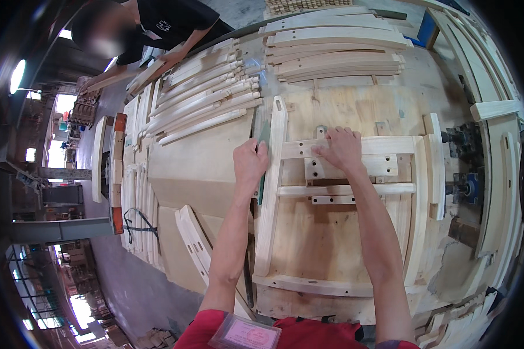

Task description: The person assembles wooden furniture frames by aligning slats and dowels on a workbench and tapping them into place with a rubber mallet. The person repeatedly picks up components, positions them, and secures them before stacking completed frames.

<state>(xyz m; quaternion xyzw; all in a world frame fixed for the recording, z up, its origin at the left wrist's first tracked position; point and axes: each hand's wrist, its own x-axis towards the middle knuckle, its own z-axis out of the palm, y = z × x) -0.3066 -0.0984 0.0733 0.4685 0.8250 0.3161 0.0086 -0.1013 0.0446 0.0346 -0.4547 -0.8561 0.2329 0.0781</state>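
A pale wooden frame (270, 215) lies on the plywood bench in front of me, with a long slotted upright at its left and crosspieces running to the right. My right hand (344, 150) is closed over the upper rail (384, 145), thumb pointing left. Below that rail is a drilled wooden block (350, 167), and a narrower rung (390, 189) crosses beneath. My left hand (250, 163) makes a fist beside the left upright, against a green strip (264, 135). What its fingers hold, if anything, is hidden.
Loose rails (209, 96) lie in rows at the far left, and curved slats (332, 38) are stacked at the back. Metal clamps (461, 186) stand right of the frame. A slotted piece (193, 238) leans near my left forearm. Another person (172, 23) handles wood at the far left.
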